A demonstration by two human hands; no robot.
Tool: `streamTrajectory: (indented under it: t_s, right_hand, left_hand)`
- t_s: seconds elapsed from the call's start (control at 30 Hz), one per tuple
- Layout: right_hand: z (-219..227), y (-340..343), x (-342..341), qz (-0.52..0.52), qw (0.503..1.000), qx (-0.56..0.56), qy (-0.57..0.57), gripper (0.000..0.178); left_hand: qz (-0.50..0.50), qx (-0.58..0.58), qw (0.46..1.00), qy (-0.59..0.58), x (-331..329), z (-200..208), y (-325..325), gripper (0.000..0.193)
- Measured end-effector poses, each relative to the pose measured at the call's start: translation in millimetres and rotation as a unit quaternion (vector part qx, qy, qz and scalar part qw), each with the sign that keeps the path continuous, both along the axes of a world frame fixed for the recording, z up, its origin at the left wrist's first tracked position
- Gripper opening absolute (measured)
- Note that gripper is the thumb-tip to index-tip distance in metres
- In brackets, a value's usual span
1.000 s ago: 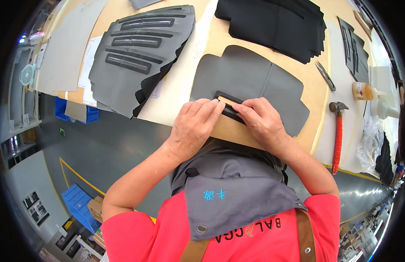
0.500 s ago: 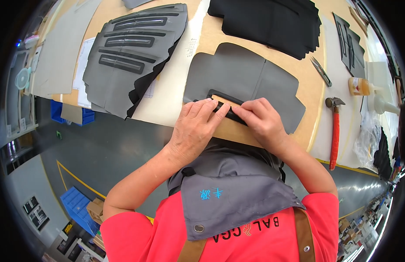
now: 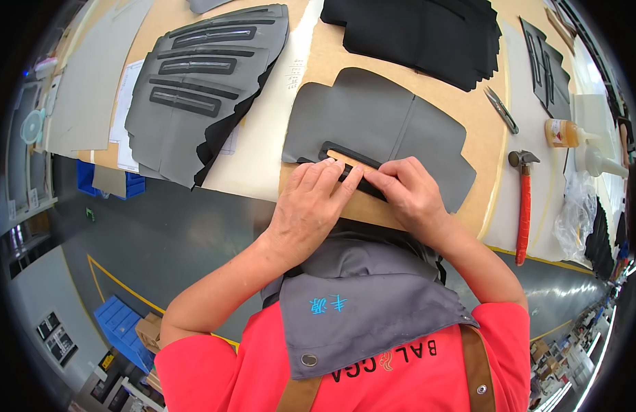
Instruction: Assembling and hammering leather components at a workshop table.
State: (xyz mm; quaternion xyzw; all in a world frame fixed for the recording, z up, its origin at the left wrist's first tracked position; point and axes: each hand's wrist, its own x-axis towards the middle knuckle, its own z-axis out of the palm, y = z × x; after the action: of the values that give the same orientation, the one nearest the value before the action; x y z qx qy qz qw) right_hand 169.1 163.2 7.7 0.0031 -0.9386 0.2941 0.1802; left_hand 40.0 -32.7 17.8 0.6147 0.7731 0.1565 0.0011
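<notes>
Near the table's front edge lies a grey panel [image 3: 373, 113] of sheet material, perhaps leather. A long slot in it is framed by black edging [image 3: 350, 152], and the tan table covering shows through. My left hand [image 3: 309, 199] rests over the slot's near side, its fingers stretched out and pressing on the black edging. My right hand [image 3: 408, 192] is closed, thumb and fingers pinching the edging towards the slot's right end. Both hands hide part of the slot's near edge.
A stack of slotted grey panels [image 3: 194, 89] lies left, black sheets [image 3: 414, 38] at the back. To the right are thread snips [image 3: 502, 110], a red-handled hammer [image 3: 523, 206], a bottle of amber liquid [image 3: 562, 133] and a clear plastic bag [image 3: 574, 223]. Blue bins [image 3: 125, 329] stand on the floor.
The whole view has shifted slightly. Both hands stay at the slot in nearly the same places, with only a small shift of the right fingers along the edging.
</notes>
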Motion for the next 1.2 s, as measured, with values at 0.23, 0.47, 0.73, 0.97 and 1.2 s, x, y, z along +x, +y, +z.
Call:
streamTrajectory:
  t_s: [0.23,0.47,0.73,0.97,1.2]
  right_hand:
    - [8,-2,6,-0.054,0.996,-0.060,-0.022,0.025]
    - [4,-3,15,-0.051,0.998,-0.043,-0.011,0.026]
    - [2,1,21,0.034,0.996,0.080,0.024,0.039]
    - [1,0,23,0.034,0.994,0.098,0.028,0.042]
    - [-3,4,28,0.015,0.998,0.051,0.017,0.039]
  left_hand:
    - [-0.005,0.011,1.000,-0.021,6,0,3,0.053]
    - [0.003,0.001,0.999,-0.049,5,2,4,0.054]
    - [-0.025,-0.009,0.999,-0.039,2,6,3,0.053]
    - [-0.028,-0.004,1.000,-0.013,15,1,3,0.053]
    - [-0.043,-0.017,0.999,0.018,21,1,5,0.053]
